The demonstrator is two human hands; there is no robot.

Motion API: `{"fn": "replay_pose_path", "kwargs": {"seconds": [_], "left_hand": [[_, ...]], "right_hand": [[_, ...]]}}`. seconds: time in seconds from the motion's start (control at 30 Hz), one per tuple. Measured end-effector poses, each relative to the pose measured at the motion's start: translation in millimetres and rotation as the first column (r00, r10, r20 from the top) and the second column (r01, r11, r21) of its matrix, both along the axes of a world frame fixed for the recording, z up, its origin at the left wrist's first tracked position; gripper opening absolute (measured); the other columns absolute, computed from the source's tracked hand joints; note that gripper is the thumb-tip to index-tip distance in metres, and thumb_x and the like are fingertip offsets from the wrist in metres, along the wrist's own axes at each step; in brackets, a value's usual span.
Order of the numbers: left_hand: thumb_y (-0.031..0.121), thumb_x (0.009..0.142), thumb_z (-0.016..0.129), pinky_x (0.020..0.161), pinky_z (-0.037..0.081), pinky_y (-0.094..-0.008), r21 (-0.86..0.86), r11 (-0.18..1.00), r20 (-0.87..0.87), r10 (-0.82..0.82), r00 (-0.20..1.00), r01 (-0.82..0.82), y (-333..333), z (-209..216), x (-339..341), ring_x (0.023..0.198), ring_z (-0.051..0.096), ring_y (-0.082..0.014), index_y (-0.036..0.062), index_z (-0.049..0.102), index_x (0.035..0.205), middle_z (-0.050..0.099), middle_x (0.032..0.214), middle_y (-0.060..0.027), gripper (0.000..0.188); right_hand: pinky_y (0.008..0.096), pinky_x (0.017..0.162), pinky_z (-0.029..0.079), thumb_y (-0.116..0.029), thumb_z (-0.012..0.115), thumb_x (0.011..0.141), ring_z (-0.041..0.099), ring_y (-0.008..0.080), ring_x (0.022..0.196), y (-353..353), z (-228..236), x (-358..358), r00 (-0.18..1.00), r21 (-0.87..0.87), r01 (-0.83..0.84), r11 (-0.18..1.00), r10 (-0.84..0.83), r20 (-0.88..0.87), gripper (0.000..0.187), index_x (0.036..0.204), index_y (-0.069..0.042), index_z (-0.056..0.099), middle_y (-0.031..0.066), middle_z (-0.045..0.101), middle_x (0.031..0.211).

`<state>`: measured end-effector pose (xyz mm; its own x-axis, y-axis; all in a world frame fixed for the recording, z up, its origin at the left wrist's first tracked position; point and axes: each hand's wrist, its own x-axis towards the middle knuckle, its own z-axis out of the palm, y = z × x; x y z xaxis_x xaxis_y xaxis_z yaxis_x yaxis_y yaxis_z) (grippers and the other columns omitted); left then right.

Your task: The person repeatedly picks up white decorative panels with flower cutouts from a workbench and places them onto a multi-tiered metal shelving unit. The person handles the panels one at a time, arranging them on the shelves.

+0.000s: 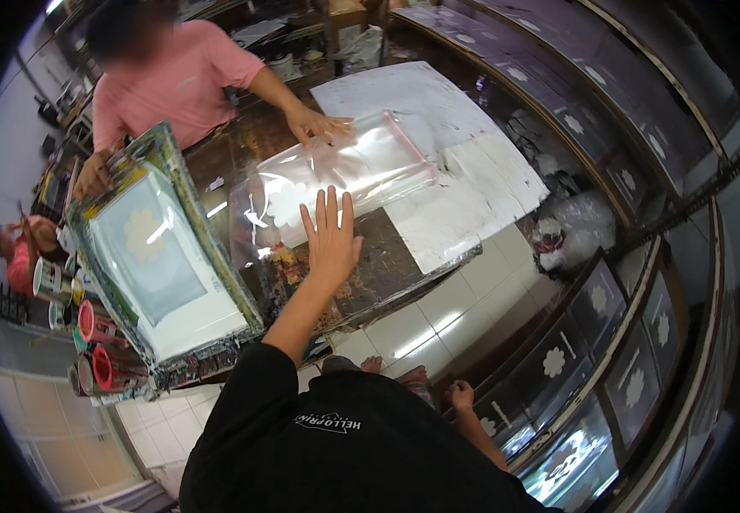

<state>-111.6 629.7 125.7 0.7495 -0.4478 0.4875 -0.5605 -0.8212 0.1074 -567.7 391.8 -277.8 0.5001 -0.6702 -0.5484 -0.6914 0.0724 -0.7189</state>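
Note:
My left hand (pixel 333 235) lies flat, fingers spread, at the near edge of a clear plastic bag (pixel 378 171) printed with a white flower shape. The bag spreads across the dark, paint-stained table (pixel 361 274) and partly over white boards (pixel 464 188). Down by my side, my right hand (pixel 460 396) is curled closed beside the rack; what it holds, if anything, is hidden. Across the table a co-worker in a pink shirt (pixel 182 77) presses one hand (pixel 318 124) on the bag's far side. The co-worker's other hand grips a raised screen-printing frame (pixel 160 248) bearing a flower stencil.
Paint tubs (pixel 109 363) crowd the left side below the screen frame. Drying racks (pixel 558 359) holding clear sheets printed with white flowers stand at the right and far right. Crumpled plastic (pixel 571 239) hangs beside the boards. Another person (pixel 32 248) sits at the far left.

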Motion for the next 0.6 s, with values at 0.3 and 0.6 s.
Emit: {"fn": "replay_pose_path", "kwargs": {"seconds": [0.3, 0.6], "left_hand": [[0.012, 0.093, 0.052, 0.118, 0.018, -0.0627, 0.239, 0.966, -0.089, -0.080, 0.993, 0.100, -42.5, -67.1, 68.4, 0.137, 0.043, -0.0315, 0.0019, 0.049, 0.140, 0.051, 0.144, -0.0133, 0.048], [0.015, 0.090, 0.058, 0.113, 0.020, -0.0699, 0.110, 0.814, -0.070, -0.567, 0.821, 0.571, -89.9, -13.1, -80.8, 0.137, 0.042, -0.0376, 0.0024, 0.055, 0.135, 0.054, 0.140, -0.0172, 0.046]], "right_hand": [[0.0293, 0.063, 0.055, -0.010, 0.060, 0.095, 0.066, 0.0163, 0.074, 3.6, 58.0, 24.8, 0.983, 0.115, 0.158, 0.981, -0.168, 0.079, 0.021, 0.114, -0.003, 0.060, 0.0056, 0.062, 0.090], [0.0471, 0.106, 0.043, -0.037, 0.060, 0.099, 0.052, 0.0317, 0.128, 6.9, 335.4, 161.8, 0.609, 0.636, -0.198, 0.746, -0.414, 0.676, 0.062, 0.149, -0.009, 0.037, 0.0171, 0.041, 0.149]]}}
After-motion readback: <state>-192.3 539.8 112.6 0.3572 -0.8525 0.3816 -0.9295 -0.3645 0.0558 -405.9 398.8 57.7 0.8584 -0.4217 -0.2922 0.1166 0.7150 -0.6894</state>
